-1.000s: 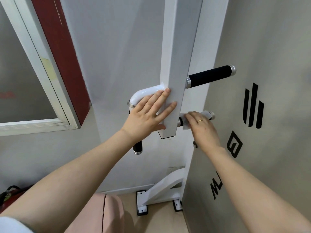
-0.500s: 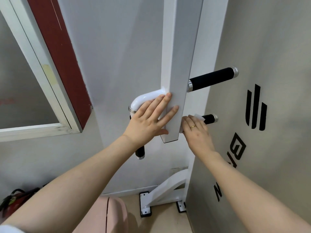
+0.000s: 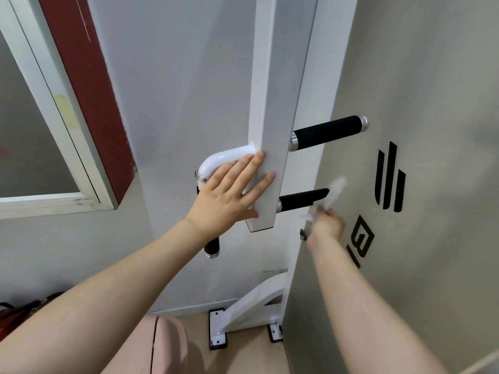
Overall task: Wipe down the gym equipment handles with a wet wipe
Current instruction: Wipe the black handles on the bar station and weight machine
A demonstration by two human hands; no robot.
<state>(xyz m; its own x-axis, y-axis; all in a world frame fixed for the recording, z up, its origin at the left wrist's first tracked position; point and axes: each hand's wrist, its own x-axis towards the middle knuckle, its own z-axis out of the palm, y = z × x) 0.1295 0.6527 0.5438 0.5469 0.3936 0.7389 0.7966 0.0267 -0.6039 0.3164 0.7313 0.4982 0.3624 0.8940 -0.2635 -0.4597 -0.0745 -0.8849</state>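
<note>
One blurred right hand [image 3: 325, 225] holds wet wipe [image 3: 334, 195] at lower handle [image 3: 302, 200] tip.

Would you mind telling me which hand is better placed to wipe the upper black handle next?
Probably the right hand: it holds the wet wipe just below the upper black handle, on that side of the post. The left hand lies flat, bracing the white post.

Soft even daylight; right hand [image 3: 325, 224] motion-blurred, edges bowed.
</note>
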